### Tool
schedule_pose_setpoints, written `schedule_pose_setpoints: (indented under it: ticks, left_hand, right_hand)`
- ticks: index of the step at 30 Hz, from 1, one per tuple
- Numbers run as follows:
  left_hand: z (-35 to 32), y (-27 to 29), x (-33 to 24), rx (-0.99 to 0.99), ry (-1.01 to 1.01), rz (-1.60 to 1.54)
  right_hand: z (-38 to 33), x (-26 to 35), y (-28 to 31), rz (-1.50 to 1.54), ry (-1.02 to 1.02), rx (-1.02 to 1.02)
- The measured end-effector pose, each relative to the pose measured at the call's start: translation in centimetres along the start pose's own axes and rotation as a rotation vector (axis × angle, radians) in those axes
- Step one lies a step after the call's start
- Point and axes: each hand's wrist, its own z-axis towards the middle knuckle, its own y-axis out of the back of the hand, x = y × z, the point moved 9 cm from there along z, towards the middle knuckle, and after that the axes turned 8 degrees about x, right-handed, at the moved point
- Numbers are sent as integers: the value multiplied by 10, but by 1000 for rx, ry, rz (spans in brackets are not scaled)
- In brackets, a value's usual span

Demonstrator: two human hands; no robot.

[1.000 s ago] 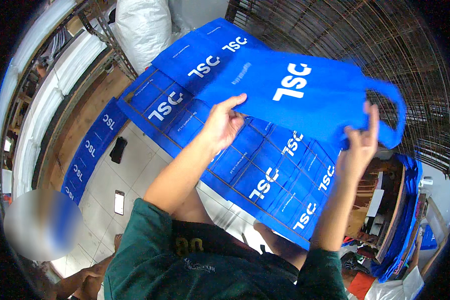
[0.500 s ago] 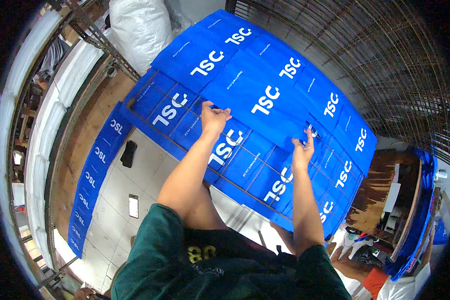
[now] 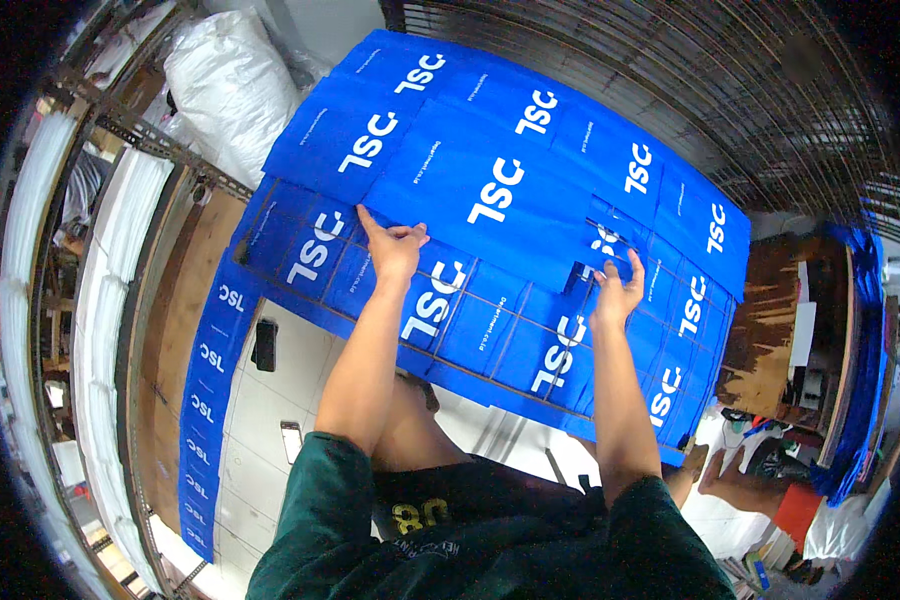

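Note:
A blue fabric bag with white print lies flat on top of a spread of several overlapping blue bags. My left hand rests at that bag's lower left edge, fingers spread and pressing down. Over at the bag's lower right corner, my right hand touches the fabric with fingers apart, next to a dark handle opening. Both forearms reach up from my green shirt at the bottom. Neither hand is closed around anything.
A long blue strip with white print runs down the left side over a wooden board. A white stuffed sack sits top left. A dark wire mesh fills the upper right. Two dark phones lie on the white tiled floor.
The bag I held up by its handle a second ago has been laid flat on the spread. Both hands came down and closer together onto its lower edge.

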Motion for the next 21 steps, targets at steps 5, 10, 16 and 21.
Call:
schedule_pose_setpoints:
  ticks: [5,10,16,21]
  left_hand:
    - [-3,2,1,0,-4,6]
    - [1,3,6,3,-15,-17]
    - [13,-5,11,119,-156,-136]
    - [18,14,25,6,-146,-61]
  right_hand:
    - [-1,1,-1,-21,-11,22]
    - [4,-8,3,-63,-20,36]
    - [-4,-9,43,-240,-268,202]
    - [7,149,205,-672,302,47]
